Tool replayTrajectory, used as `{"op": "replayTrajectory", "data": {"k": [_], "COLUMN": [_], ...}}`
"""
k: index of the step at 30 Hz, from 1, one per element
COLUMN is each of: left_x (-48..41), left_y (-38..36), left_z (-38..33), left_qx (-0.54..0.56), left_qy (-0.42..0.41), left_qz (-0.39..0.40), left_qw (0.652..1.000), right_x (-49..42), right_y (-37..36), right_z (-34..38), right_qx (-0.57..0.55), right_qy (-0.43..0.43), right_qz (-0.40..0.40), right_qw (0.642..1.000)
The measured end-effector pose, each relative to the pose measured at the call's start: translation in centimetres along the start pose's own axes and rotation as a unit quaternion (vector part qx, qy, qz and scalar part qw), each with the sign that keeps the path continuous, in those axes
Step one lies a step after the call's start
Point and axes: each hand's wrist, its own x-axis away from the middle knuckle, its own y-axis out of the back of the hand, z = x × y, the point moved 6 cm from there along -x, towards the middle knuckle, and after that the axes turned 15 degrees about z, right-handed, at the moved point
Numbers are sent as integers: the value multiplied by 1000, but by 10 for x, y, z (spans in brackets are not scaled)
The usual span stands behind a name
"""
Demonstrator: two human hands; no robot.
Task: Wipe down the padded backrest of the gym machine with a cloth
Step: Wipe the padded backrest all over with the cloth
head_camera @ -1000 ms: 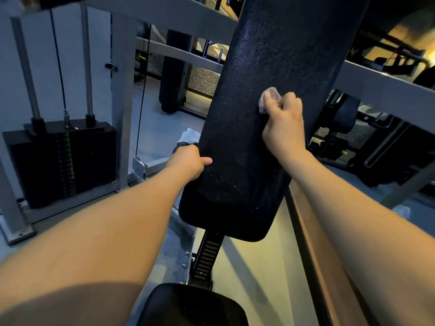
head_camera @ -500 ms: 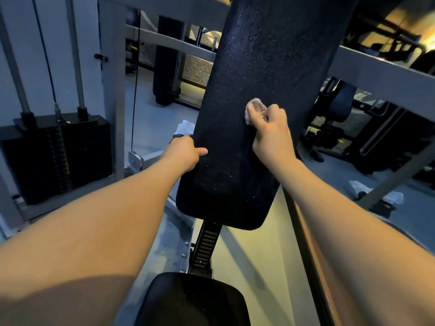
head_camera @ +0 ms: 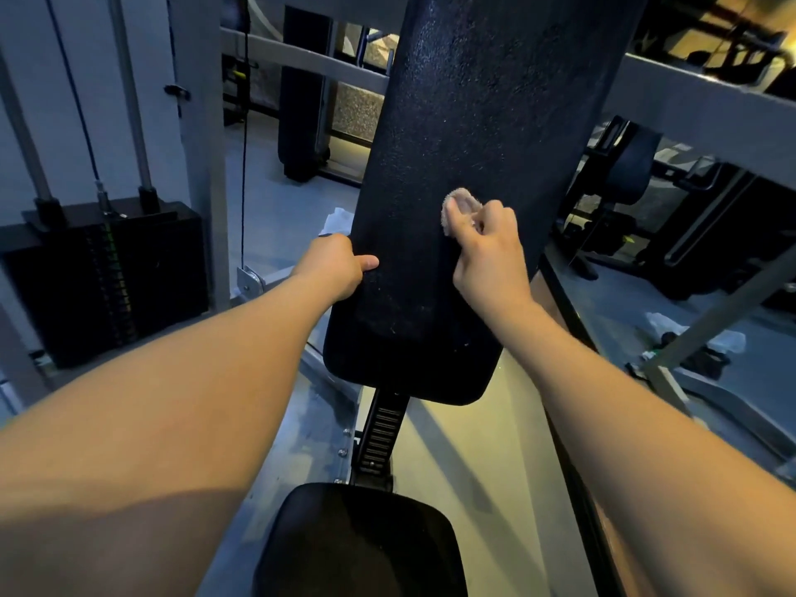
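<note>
Left hand (head_camera: 334, 267) grips left edge of the backrest (head_camera: 465, 165), thumb on its face, fingers wrapped behind. Right of it, right hand (head_camera: 486, 247) pinches a small bunched cloth (head_camera: 458, 204), pressed against the pad's face above its knuckles.
</note>
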Motion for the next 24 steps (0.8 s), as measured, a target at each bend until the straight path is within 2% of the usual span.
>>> {"op": "replayTrajectory", "data": {"k": [2,5,8,10,12,13,15,19,22,24], "left_x": [1,2,3,2,1,0,-2,-1,3,6], "left_y": [0,0,0,1,1,1,0,-1,1,4], "left_z": [0,0,-1,-1,0,0,2,3,2,-2], "left_qx": [0,2,-7,-7,-4,-9,-12,-9,5,34], "left_qy": [-1,1,0,1,4,3,0,2,19,24], "left_qz": [-3,-10,-8,-6,-2,-1,-3,-4,7,25], "left_qw": [1000,1000,1000,1000,1000,1000,1000,1000,1000,999], "right_x": [26,72,65,36,12,8,18,76,86,61], "right_y": [-27,-58,-49,-26,-5,-3,-18,-67,-68,-46], "right_z": [19,52,53,35,10,4,13,56,66,58], "right_qx": [-7,-19,21,20,-6,-14,-12,-35,10,28], "right_qy": [19,105,176,133,29,-12,-36,77,173,158], "right_qz": [26,103,159,112,37,19,23,108,187,177], "right_qw": [999,989,971,985,999,1000,999,991,967,971]}}
